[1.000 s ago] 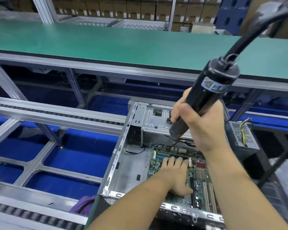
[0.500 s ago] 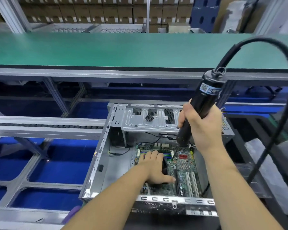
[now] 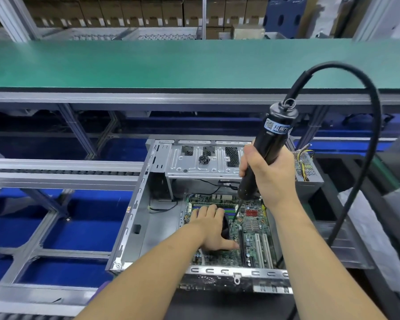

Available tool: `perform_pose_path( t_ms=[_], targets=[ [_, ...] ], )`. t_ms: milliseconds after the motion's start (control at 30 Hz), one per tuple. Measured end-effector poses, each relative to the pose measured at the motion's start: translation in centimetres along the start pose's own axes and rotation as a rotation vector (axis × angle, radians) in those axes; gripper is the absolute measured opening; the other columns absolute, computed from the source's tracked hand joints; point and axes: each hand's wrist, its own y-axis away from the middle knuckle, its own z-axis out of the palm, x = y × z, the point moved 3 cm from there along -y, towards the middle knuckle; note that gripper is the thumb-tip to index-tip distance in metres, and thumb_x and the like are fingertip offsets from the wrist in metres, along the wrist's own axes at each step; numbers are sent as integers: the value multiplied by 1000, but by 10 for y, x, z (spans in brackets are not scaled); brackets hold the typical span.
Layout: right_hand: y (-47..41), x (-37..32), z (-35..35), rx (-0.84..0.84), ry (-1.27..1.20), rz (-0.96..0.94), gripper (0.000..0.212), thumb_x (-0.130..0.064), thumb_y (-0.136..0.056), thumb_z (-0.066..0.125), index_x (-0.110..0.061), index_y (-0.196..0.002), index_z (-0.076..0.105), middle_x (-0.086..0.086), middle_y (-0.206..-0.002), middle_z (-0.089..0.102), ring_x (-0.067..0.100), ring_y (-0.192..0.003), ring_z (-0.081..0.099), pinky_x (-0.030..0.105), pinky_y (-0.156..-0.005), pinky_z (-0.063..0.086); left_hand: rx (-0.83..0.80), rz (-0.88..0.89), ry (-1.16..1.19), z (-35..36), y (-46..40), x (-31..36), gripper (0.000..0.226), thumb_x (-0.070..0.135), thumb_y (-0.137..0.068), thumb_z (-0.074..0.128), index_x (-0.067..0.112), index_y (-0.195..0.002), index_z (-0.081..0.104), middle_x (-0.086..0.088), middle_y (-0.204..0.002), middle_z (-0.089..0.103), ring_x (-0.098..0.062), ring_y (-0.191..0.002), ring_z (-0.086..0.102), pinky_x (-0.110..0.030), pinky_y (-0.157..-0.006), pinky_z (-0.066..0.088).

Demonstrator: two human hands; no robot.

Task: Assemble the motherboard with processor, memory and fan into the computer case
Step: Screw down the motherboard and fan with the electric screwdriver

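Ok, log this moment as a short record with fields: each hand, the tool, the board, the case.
left hand: flat on the black fan, fingers straight, pressing down
right hand: grips the electric screwdriver
screwdriver bit: tip down on the motherboard, beside the fan
motherboard: lying inside the computer case
cable: loops from the screwdriver's top

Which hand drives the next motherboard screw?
Right. The right hand already grips the black electric screwdriver, bit down on the green motherboard. The left hand rests over the black fan, steadying it.
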Motion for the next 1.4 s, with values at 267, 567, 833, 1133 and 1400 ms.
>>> perform_pose_path(
  t_ms=[267, 567, 833, 1133, 1400],
  targets=[
    [1, -3, 3, -15, -24, -7, 59, -49, -72, 69, 9, -75, 54, 12, -61, 60, 20, -54, 57, 30, -58, 51, -18, -3, -19, 1, -2, -1, 111, 86, -76, 47, 16, -154, 12, -7, -160, 11, -34, -146, 12, -54, -119, 12],
    [2, -2, 7, -89, -80, 10, 50, -46, -71, 69, 1, -77, 53, 18, -64, 57, 24, -54, 55, 32, -57, 50, -19, 8, -27, 0, -1, -1, 109, 85, -77, 46, 17, -154, 11, -7, -159, 13, -34, -145, 13, -54, -118, 12],
    [5, -2, 26, -283, 36, -7, 45, -42, -68, 69, 0, -72, 56, 10, -59, 59, 21, -54, 58, 36, -57, 52, 7, 16, -10, 0, 2, 0, 108, 83, -77, 48, 15, -153, 12, -8, -158, 13, -33, -144, 13, -52, -118, 12],
    [6, 2, 29, -284, 63, -21, 55, -46, -70, 70, 6, -74, 53, 27, -66, 55, 37, -59, 56, 53, -61, 52, 27, 9, -29, 3, 1, 0, 107, 84, -77, 47, 14, -152, 15, -10, -155, 16, -34, -142, 16, -51, -117, 15],
    [-7, 7, 11, -129, -51, 3, 38, -43, -75, 69, -9, -79, 55, 5, -58, 58, 17, -50, 55, 34, -54, 51, -49, -26, -53, 3, -4, 0, 113, 89, -75, 41, 18, -156, 5, -9, -162, 5, -35, -147, 7, -53, -119, 11]
  ],
)
